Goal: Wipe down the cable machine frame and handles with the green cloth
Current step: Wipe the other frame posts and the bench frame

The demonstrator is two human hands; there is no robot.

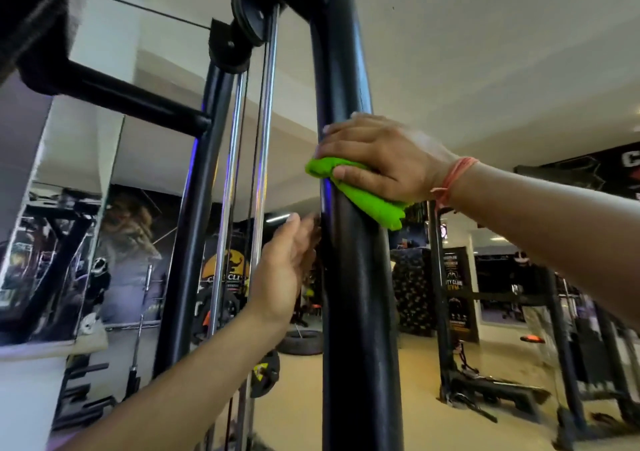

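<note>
Mirror, far left: wall mirror [52,208] w/ blurred gym gear reflected in it.
Crossbar: black frame bar [131,100] runs from upper left to the rear upright.
Rear upright: black post [194,208], well behind my hands.
Pulleys: two black wheels [239,24] up top, thin cable running off to the left.
Guide rods: two chrome rods [261,159] drop from the pulleys, betw. rear upright and front one; dark cable hangs beside them.
My left hand: left hand [287,263] is low, just left of the front upright. Palm turned toward the post, fingers straight and loosely together, thumb up. Fingertips are right at the post's left edge; can't tell if they touch, that bit's blurred. Holds nothing.
Front upright: thick black post [360,312], center frame, bends over at the top.
Green cloth: green cloth [367,197] is on the front upright, above my left hand. It's bunched under my right palm; one end pokes out left past my fingers, the rest trails down-right below my thumb.
My right hand: right hand [381,159] presses the cloth onto the post, fingers curled round the post's left side, thumb across the cloth's front. Pink band [450,180] on that wrist.
Right bkgd: dark gym banner [457,288], black rack [568,329], tan floor.
</note>
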